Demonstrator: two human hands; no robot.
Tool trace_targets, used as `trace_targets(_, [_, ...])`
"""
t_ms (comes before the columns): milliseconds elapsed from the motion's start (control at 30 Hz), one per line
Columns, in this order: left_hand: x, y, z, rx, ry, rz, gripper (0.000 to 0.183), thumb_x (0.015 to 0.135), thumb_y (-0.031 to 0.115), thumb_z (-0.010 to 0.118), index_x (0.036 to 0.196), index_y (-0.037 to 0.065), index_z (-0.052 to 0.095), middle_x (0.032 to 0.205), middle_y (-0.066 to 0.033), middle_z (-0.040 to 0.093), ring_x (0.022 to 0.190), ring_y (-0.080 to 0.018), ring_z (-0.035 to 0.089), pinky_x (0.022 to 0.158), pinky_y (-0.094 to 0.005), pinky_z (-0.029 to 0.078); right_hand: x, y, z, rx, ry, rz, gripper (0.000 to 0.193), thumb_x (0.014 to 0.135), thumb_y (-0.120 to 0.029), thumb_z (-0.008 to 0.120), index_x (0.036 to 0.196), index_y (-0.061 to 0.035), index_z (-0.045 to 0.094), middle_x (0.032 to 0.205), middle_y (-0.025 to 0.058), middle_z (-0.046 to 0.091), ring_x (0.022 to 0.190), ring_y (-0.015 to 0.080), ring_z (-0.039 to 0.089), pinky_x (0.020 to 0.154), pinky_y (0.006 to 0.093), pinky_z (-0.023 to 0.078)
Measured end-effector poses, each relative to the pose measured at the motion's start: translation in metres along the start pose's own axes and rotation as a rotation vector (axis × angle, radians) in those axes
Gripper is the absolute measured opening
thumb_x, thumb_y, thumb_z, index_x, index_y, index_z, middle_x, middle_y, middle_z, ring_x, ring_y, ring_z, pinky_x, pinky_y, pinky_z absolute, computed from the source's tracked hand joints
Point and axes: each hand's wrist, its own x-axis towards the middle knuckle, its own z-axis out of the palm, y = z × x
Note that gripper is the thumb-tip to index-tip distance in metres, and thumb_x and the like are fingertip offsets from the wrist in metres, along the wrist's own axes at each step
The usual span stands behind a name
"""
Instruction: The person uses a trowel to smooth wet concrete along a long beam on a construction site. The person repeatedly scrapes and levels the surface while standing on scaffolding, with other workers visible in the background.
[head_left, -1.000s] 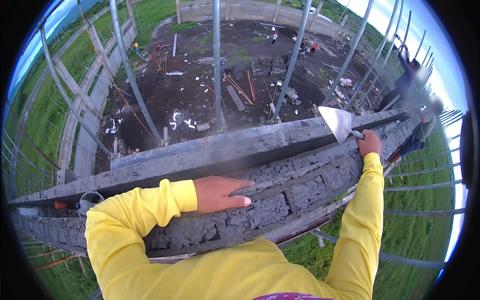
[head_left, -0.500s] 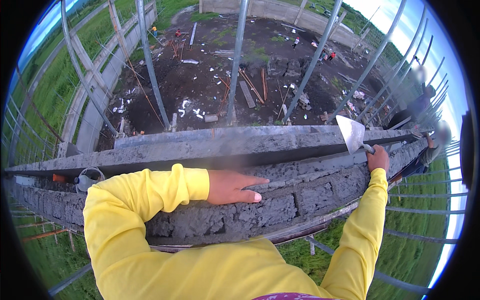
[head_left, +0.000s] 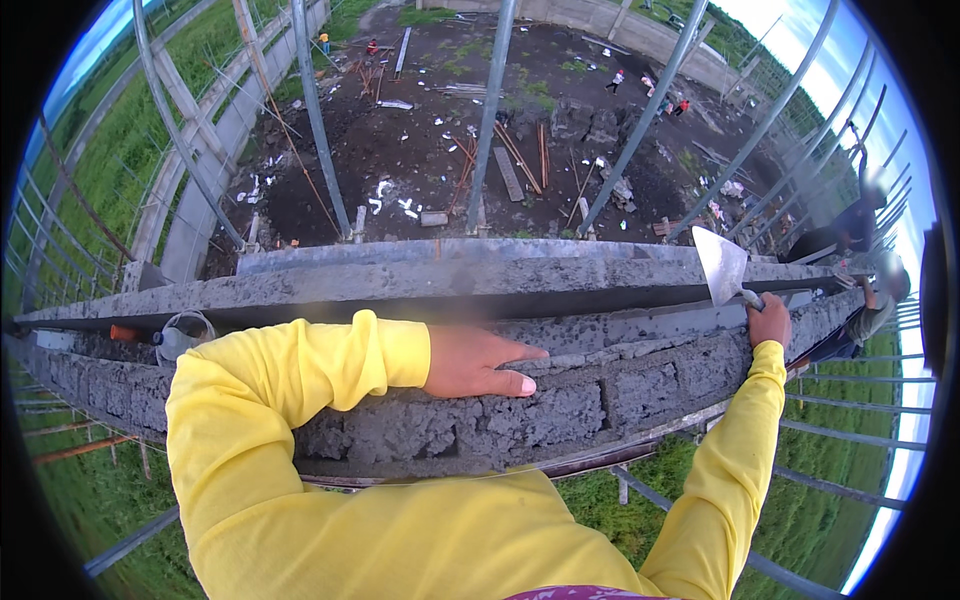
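Observation:
My left hand (head_left: 478, 363) lies on top of a rough grey block wall (head_left: 520, 425), its fingers stretched out and the thumb apart. Wet-looking mortar coats the wall's blocks, with dark gaps between some of them. At the right, my right hand (head_left: 769, 320) is closed around the handle of a trowel (head_left: 719, 264). The pale, pointed blade is raised over the channel (head_left: 640, 325) between the wall and a concrete ledge (head_left: 400, 290), pointing away to the upper left. Yellow sleeves cover both my arms.
Steel poles (head_left: 490, 120) rise beyond the ledge, with a littered dirt yard far below. A translucent container (head_left: 178, 335) and an orange pipe end (head_left: 124, 332) sit in the channel at left. Two co-workers (head_left: 868, 315) are at the far right. Scaffold pipes (head_left: 840, 425) cross below.
The view has shifted slightly, so the yard and poles appear a little farther right. Both hands keep nearly the same places on the wall, and the trowel stays in my right hand.

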Motion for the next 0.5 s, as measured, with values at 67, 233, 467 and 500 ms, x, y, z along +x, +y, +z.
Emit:
trace_targets(67, [0.0004,0.0006,0.0,0.007,0.007,0.013,0.088,0.117,0.067,0.04,0.175,0.0,0.033,0.174,-0.033,0.043,0.163,-0.0468,0.04,0.136,-0.0502,0.031,0.0,-0.0002,-0.0005,0.014,0.001,-0.003,0.027,0.094,-0.03,0.08,0.103,-0.006,0.073,0.114,0.0208,0.075,0.111,0.0487,0.07,0.093,0.0586,0.056])
trace_targets(233, [0.0003,0.0014,-0.0002,-0.003,-0.006,-0.02,0.088,0.117,0.066,0.041,0.175,0.0,0.033,0.174,-0.033,0.043,0.163,-0.0468,0.04,0.136,-0.0505,0.031,0.0001,-0.0001,-0.0001,0.013,-0.005,0.002,0.027,0.094,-0.031,0.08,0.104,-0.0064,0.073,0.114,0.0208,0.075,0.112,0.0486,0.07,0.094,0.0584,0.056])
trace_targets(467, [0.0008,0.0011,0.0002,-0.017,-0.009,-0.009,0.087,0.118,0.065,0.042,0.175,0.0,0.034,0.173,-0.0331,0.043,0.162,-0.0468,0.041,0.136,-0.0504,0.031,-0.0006,-0.0006,-0.0004,0.019,0.002,0.005,0.027,0.093,-0.03,0.079,0.104,-0.0068,0.074,0.114,0.0208,0.075,0.112,0.0485,0.07,0.094,0.0583,0.056])
trace_targets(500, [0.0011,0.001,0.0003,-0.022,-0.006,0.003,0.087,0.118,0.065,0.042,0.175,0.0,0.034,0.173,-0.033,0.043,0.162,-0.0467,0.041,0.136,-0.0504,0.031,-0.0007,-0.0006,-0.0002,0.008,0.009,0.002,0.027,0.093,-0.03,0.079,0.104,-0.0067,0.074,0.113,0.0208,0.075,0.112,0.0485,0.07,0.094,0.0584,0.056])
